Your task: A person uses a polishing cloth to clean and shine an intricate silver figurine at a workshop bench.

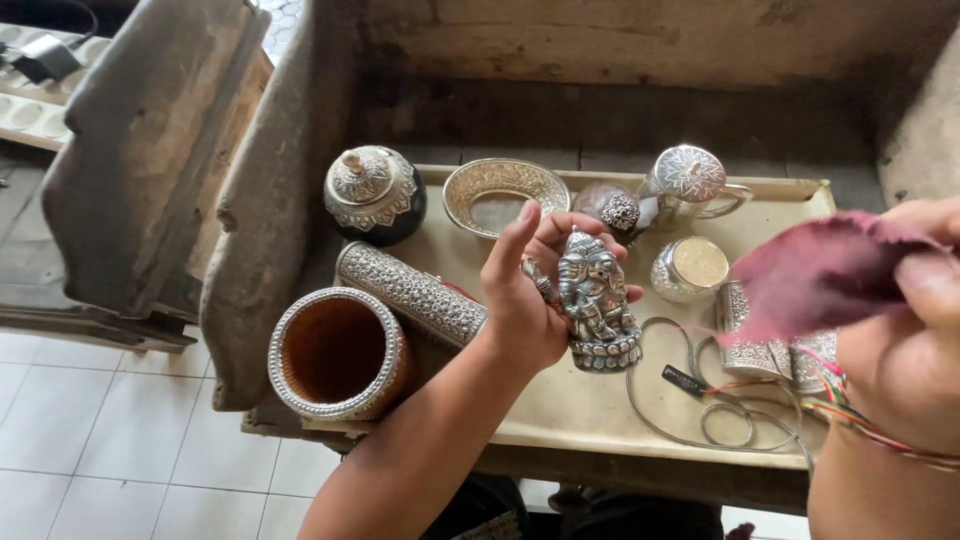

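While the left hand (530, 300) closes around a silver elephant-headed figurine (597, 300), held upright above a cream tray (600, 400), the right hand (915, 340) pinches a pinkish cloth (820, 270), probably blurred by motion, just right of it. The figurine is ornate, embossed, shiny.

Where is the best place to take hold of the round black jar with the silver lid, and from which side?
Probably grip the black jar around its belly, coming from above. It stands upright, with bare tray in front. The lid's small knob looks too slight to lift by.
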